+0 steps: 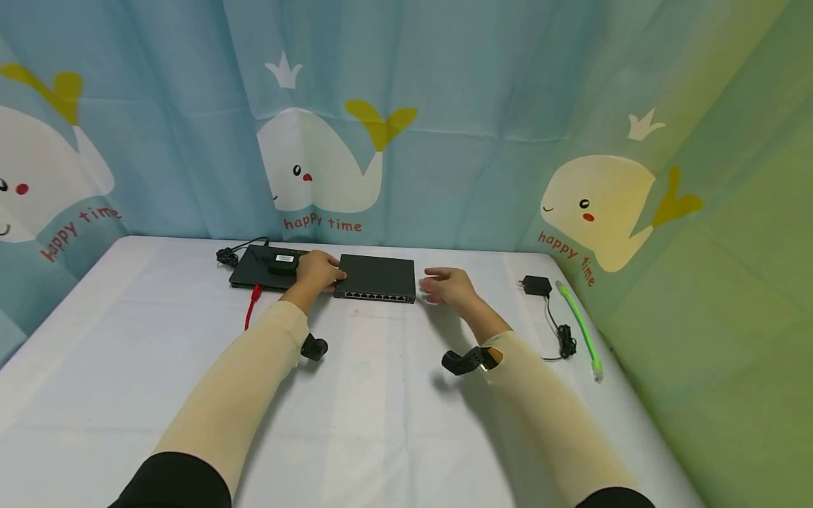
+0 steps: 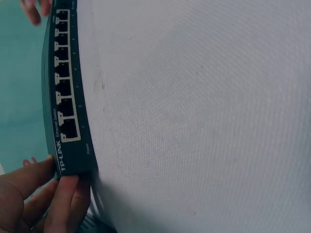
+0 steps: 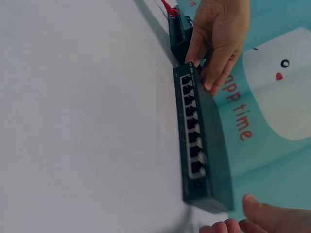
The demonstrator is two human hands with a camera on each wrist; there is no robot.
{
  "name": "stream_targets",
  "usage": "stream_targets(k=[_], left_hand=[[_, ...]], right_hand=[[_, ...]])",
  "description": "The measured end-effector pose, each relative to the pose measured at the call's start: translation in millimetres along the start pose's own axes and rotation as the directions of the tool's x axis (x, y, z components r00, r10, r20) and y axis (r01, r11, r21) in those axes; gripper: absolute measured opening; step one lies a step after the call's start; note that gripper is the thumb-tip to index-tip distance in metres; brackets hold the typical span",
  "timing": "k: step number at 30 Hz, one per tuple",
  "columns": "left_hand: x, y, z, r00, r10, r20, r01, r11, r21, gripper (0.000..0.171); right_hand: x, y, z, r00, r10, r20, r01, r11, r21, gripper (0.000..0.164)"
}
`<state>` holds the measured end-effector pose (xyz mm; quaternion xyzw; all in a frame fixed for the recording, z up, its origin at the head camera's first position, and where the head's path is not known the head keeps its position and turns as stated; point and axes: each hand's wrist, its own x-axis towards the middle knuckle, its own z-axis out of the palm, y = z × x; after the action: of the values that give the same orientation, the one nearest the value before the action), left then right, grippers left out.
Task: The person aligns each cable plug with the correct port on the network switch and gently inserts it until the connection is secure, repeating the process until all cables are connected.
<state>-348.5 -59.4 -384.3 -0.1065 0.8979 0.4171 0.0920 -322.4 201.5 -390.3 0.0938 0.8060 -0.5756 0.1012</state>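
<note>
A flat black Ethernet switch (image 1: pixel 376 274), its row of ports facing the person, is near the back of the white table. My left hand (image 1: pixel 316 269) pinches its left end, thumb on top and fingers underneath, as the left wrist view shows at the TP-LINK label. Just off the opposite end, my right hand (image 1: pixel 449 288) holds nothing, its thumb and fingers spread apart with a small gap to the switch. Left of my left hand lies a second flat black device (image 1: pixel 244 271), with a black power adapter (image 1: pixel 281 264) on top, partly hidden by that hand.
A red cable (image 1: pixel 253 307) runs forward from the second device, and a bundled black cord (image 1: pixel 227 256) lies behind its left side. To the right are another power adapter (image 1: pixel 536 285), its coiled cord (image 1: pixel 567 341) and a green network cable (image 1: pixel 581 328). A printed curtain (image 1: pixel 457 183) hangs behind the table.
</note>
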Motion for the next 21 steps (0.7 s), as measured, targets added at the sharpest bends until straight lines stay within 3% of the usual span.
stream_targets(k=[6, 14, 18, 21], left_hand=[[1.7, -2.0, 1.2, 1.000, -0.006, 0.000, 0.006, 0.999, -0.043, 0.036], [1.8, -2.1, 1.4, 1.000, 0.005, -0.012, -0.006, 0.999, -0.037, 0.035], [0.1, -1.9, 1.1, 1.000, 0.005, -0.010, -0.006, 1.000, -0.024, 0.035], [-1.7, -1.8, 2.2, 1.000, 0.010, 0.002, -0.010, 1.000, -0.025, 0.037]], right_hand=[[-26, -2, -49, 0.995, -0.101, 0.012, 0.102, 0.973, -0.207, 0.047], [-62, 13, -113, 0.980, -0.161, 0.120, 0.197, 0.891, -0.409, 0.048], [-76, 26, -135, 0.961, -0.199, 0.193, 0.270, 0.834, -0.482, 0.049], [-84, 34, -146, 0.950, -0.194, 0.243, 0.295, 0.811, -0.505, 0.045]])
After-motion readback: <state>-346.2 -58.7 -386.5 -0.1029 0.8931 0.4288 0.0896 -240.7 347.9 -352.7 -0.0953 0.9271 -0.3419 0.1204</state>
